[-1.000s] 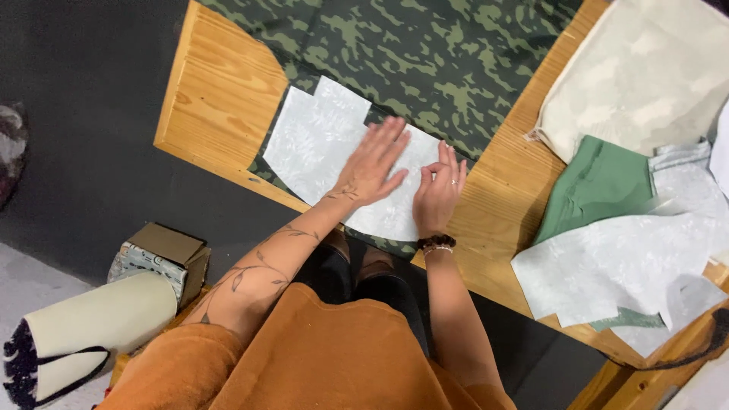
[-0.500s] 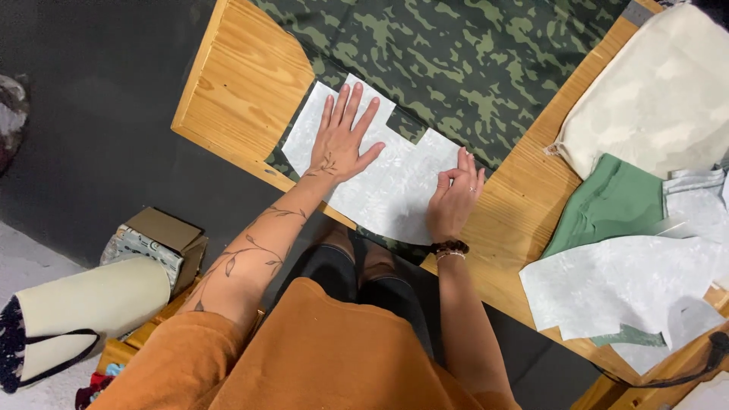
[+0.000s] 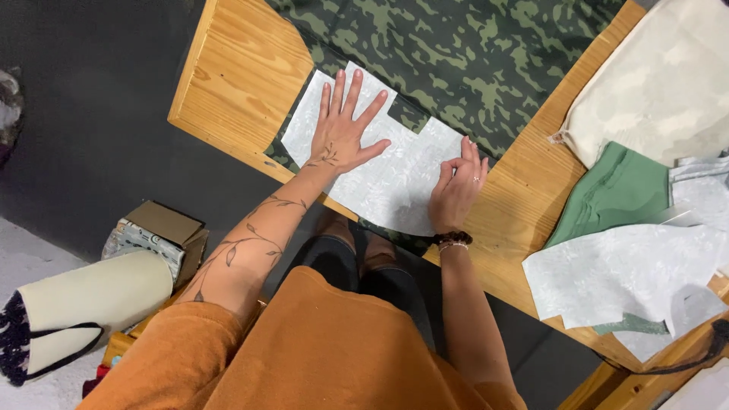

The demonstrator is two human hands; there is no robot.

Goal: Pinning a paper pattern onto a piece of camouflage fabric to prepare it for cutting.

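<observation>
Wooden table [image 3: 235, 76] runs from 10 o'clock down to 4 o'clock, dark floor beside it at 9.

Camouflage fabric [image 3: 471, 61] covers the table top at 12 o'clock, green and dark patches, its near edge reaching the table's front edge under my hands.

Cream cloth [image 3: 668, 91] bunched at 2 o'clock. Green fabric [image 3: 619, 193] folded just below it at 3 o'clock.

Loose pale pattern pieces [image 3: 623, 277] stacked at 4 o'clock, well apart from my hands.

Rolled cream mat [image 3: 83, 304] with a dark strap on the floor at 8 o'clock; small cardboard box [image 3: 156, 231] just above it.

Pale grey pattern piece [image 3: 380, 163], notched along its far edge, lies flat on the camouflage fabric at centre frame.

My left hand [image 3: 342, 133] is flat on the piece's left half, fingers spread wide, palm down, pressing it to the fabric.

My right hand [image 3: 456, 190] sits on the piece's right edge, fingers curled with the tips down on the paper; cannot tell whether it pinches the edge or only presses. Beaded bracelets [image 3: 453, 240] at that wrist.
</observation>
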